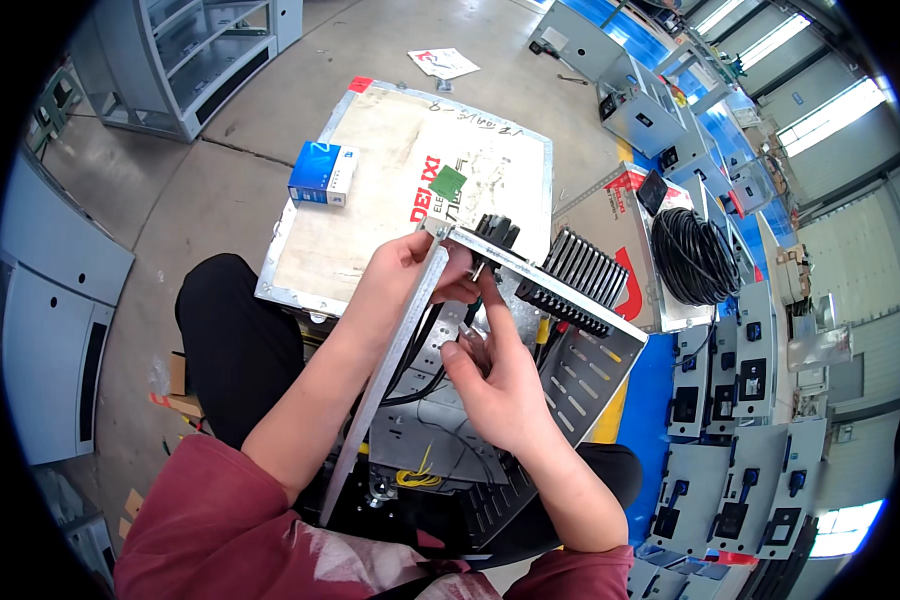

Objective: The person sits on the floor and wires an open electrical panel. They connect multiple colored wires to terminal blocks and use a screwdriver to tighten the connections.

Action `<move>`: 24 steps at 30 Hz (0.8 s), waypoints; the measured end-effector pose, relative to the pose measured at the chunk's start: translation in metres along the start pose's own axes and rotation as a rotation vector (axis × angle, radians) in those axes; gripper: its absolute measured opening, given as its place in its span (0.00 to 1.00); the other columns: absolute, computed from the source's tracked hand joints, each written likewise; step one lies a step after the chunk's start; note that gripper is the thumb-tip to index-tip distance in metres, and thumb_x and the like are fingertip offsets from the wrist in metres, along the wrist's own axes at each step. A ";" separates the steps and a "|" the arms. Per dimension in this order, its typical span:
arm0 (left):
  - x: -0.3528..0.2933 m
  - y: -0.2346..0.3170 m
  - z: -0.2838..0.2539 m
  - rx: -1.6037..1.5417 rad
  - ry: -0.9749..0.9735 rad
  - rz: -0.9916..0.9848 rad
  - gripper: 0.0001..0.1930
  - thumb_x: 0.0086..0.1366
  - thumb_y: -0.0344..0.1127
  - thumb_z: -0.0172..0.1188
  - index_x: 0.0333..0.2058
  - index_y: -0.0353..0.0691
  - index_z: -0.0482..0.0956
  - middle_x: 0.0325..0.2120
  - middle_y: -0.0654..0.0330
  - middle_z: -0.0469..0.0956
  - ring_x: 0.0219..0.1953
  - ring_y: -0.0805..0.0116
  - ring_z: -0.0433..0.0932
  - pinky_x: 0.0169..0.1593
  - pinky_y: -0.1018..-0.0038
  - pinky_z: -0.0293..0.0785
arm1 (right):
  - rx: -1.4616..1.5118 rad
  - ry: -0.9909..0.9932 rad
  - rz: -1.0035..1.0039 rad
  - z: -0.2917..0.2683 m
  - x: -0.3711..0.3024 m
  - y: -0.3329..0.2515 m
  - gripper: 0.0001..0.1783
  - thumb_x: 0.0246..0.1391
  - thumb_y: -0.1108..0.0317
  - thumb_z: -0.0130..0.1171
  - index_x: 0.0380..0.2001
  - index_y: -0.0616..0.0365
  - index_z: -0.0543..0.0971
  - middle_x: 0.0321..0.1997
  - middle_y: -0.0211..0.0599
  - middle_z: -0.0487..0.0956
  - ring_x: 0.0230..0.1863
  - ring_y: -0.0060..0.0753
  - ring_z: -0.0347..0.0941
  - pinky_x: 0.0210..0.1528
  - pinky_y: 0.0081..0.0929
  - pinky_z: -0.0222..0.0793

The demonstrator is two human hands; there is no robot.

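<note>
A metal frame of an electrical enclosure stands between my arms, with a slotted dark side panel. My left hand reaches round the frame's upper corner, its fingers curled at a small dark fitting under the top plate. Part of those fingers is hidden behind the frame edge. From the right, my right hand reaches inside, its index finger stretched up to the same fitting. Its thumb and other fingers are bent inward, and what they hold, if anything, is hidden. Black terminal blocks line the top plate.
Beyond the frame lies a pale wooden crate carrying a blue-and-white box and a green piece. A black cable coil rests at right. Yellow wire lies inside the enclosure. Grey cabinets stand left.
</note>
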State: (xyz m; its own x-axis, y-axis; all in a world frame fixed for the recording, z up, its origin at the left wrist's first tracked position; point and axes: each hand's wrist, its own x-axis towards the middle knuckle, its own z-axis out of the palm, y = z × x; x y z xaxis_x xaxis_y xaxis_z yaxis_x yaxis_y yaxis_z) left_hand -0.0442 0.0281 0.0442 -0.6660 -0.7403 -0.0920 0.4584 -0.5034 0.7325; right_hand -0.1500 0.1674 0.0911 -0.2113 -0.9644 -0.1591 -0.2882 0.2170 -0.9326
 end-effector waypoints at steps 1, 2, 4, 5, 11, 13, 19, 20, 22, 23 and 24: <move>0.001 -0.001 0.001 0.048 0.002 0.010 0.14 0.70 0.35 0.69 0.48 0.34 0.81 0.38 0.58 0.85 0.36 0.70 0.85 0.42 0.74 0.83 | 0.009 -0.002 -0.005 0.000 0.000 0.001 0.49 0.67 0.72 0.56 0.81 0.60 0.39 0.26 0.31 0.73 0.28 0.20 0.69 0.35 0.23 0.70; 0.002 -0.004 0.001 0.096 0.003 0.019 0.14 0.70 0.36 0.68 0.49 0.34 0.81 0.38 0.58 0.85 0.36 0.69 0.85 0.41 0.74 0.83 | 0.008 0.004 -0.003 0.000 0.000 -0.001 0.49 0.67 0.72 0.56 0.81 0.60 0.40 0.26 0.31 0.73 0.28 0.20 0.69 0.35 0.23 0.70; 0.004 -0.006 -0.003 0.127 0.022 0.006 0.14 0.71 0.35 0.68 0.49 0.33 0.81 0.38 0.58 0.85 0.36 0.69 0.85 0.41 0.75 0.83 | 0.013 0.005 -0.003 0.002 0.000 -0.005 0.49 0.67 0.72 0.56 0.81 0.60 0.40 0.26 0.30 0.72 0.28 0.20 0.68 0.35 0.23 0.70; 0.006 -0.006 -0.007 0.108 0.035 -0.019 0.14 0.70 0.35 0.68 0.49 0.33 0.81 0.38 0.58 0.85 0.36 0.69 0.85 0.41 0.75 0.83 | 0.016 0.003 0.001 0.003 0.001 -0.005 0.49 0.67 0.72 0.57 0.81 0.60 0.40 0.26 0.30 0.72 0.28 0.20 0.68 0.35 0.23 0.70; 0.000 -0.003 0.005 0.074 0.026 0.033 0.14 0.69 0.37 0.71 0.45 0.32 0.82 0.34 0.58 0.85 0.32 0.71 0.84 0.39 0.76 0.82 | -0.001 -0.002 0.004 -0.001 -0.001 -0.002 0.49 0.67 0.72 0.57 0.80 0.61 0.40 0.26 0.30 0.72 0.28 0.20 0.68 0.35 0.22 0.69; 0.002 -0.002 0.005 0.147 0.053 0.058 0.15 0.69 0.38 0.71 0.43 0.32 0.83 0.32 0.58 0.85 0.30 0.72 0.84 0.37 0.77 0.82 | 0.009 -0.002 0.021 0.000 -0.001 -0.010 0.49 0.67 0.72 0.57 0.81 0.61 0.40 0.26 0.31 0.72 0.28 0.19 0.67 0.36 0.22 0.69; 0.002 0.001 0.006 0.134 0.108 -0.047 0.12 0.68 0.34 0.70 0.43 0.33 0.81 0.34 0.57 0.84 0.33 0.72 0.84 0.38 0.76 0.81 | 0.000 -0.007 0.029 -0.001 -0.001 -0.011 0.50 0.67 0.72 0.57 0.81 0.60 0.38 0.26 0.31 0.71 0.28 0.19 0.66 0.36 0.22 0.69; 0.001 0.003 0.007 0.121 0.102 -0.049 0.11 0.68 0.33 0.70 0.44 0.32 0.81 0.35 0.57 0.84 0.34 0.72 0.84 0.39 0.75 0.81 | 0.000 -0.004 0.025 -0.001 -0.001 -0.011 0.50 0.67 0.72 0.57 0.81 0.60 0.38 0.26 0.31 0.71 0.28 0.19 0.66 0.36 0.22 0.69; -0.002 0.007 0.009 0.095 0.093 -0.054 0.10 0.68 0.30 0.69 0.44 0.32 0.82 0.36 0.57 0.84 0.36 0.72 0.84 0.41 0.75 0.81 | -0.017 -0.012 0.013 -0.002 -0.001 -0.008 0.50 0.67 0.72 0.57 0.81 0.60 0.38 0.26 0.30 0.71 0.29 0.19 0.66 0.36 0.21 0.69; -0.003 0.005 0.007 0.094 0.076 -0.020 0.11 0.68 0.31 0.69 0.44 0.32 0.82 0.36 0.58 0.84 0.36 0.72 0.84 0.41 0.75 0.81 | -0.025 -0.015 0.006 -0.003 -0.001 -0.006 0.50 0.67 0.72 0.57 0.81 0.60 0.38 0.26 0.30 0.71 0.29 0.19 0.66 0.36 0.21 0.69; -0.004 0.003 0.005 0.094 0.059 0.017 0.11 0.68 0.31 0.70 0.45 0.31 0.83 0.35 0.58 0.85 0.36 0.72 0.84 0.41 0.76 0.81 | -0.022 -0.020 0.010 -0.003 -0.001 -0.006 0.50 0.67 0.72 0.56 0.81 0.61 0.38 0.26 0.30 0.71 0.29 0.19 0.66 0.36 0.21 0.69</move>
State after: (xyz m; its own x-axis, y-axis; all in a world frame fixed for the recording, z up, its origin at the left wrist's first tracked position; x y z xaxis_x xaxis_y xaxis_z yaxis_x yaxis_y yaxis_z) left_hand -0.0430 0.0315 0.0499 -0.6218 -0.7744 -0.1168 0.4100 -0.4489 0.7940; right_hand -0.1507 0.1673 0.0978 -0.1952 -0.9651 -0.1748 -0.3067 0.2294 -0.9238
